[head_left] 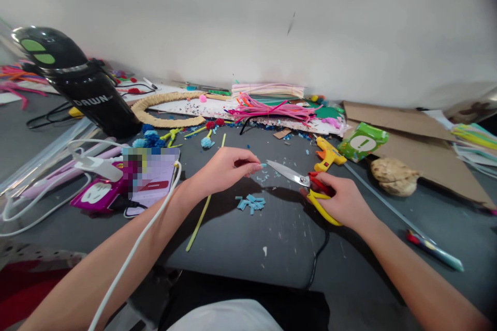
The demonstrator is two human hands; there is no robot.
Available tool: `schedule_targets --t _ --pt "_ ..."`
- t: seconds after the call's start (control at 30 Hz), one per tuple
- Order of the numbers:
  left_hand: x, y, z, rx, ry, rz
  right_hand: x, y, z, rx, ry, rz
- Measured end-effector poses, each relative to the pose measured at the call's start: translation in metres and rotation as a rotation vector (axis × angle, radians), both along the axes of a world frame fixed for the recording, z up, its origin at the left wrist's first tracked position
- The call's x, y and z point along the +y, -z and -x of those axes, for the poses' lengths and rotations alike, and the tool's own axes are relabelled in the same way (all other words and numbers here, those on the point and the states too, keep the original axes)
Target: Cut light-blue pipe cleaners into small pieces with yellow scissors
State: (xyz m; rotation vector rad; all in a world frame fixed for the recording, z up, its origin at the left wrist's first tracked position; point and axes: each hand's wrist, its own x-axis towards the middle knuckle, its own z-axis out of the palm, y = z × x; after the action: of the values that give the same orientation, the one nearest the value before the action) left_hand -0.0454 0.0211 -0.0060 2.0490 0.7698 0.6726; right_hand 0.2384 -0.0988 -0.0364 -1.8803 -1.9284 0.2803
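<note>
My left hand (pixel 229 168) is closed in a pinch, with a small light-blue piece (pixel 264 165) at its fingertips. In my right hand (pixel 345 201) are scissors (pixel 289 172) with red and yellow handles. Their blades look closed, and the tips point at the blue piece from just to its right. Below, on the grey table, lies a little heap of cut light-blue strips (pixel 252 203), with finer blue scraps scattered between the hands. A yellow-green pipe cleaner (pixel 199 222) runs under my left wrist.
A yellow glue gun (pixel 327 154) lies beyond my right hand, near a green packet (pixel 365 142) and cardboard (pixel 438 165). On the left stand a black bottle (pixel 97 95) and a magenta power strip (pixel 95 195). Pink pipe cleaners (pixel 272 109) lie at the back. A white cable (pixel 135 240) crosses my left forearm.
</note>
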Motion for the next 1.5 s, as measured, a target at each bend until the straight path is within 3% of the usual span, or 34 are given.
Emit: schedule_targets --t 0.5,0.77,1.5 --pt "0.0002 0.0000 0.0011 0.038 0.005 -0.024 0.0009 0.0003 -0.0037 -0.069 -0.072 0.026" --pt "0.0012 0.0013 0.0010 0.048 -0.008 -0.061 -0.0004 0.0004 -0.0015 0.008 0.016 0.046" --pt "0.0016 0.0004 0.0016 0.072 0.007 -0.135 0.0007 0.0002 -0.0050 -0.070 -0.053 0.072"
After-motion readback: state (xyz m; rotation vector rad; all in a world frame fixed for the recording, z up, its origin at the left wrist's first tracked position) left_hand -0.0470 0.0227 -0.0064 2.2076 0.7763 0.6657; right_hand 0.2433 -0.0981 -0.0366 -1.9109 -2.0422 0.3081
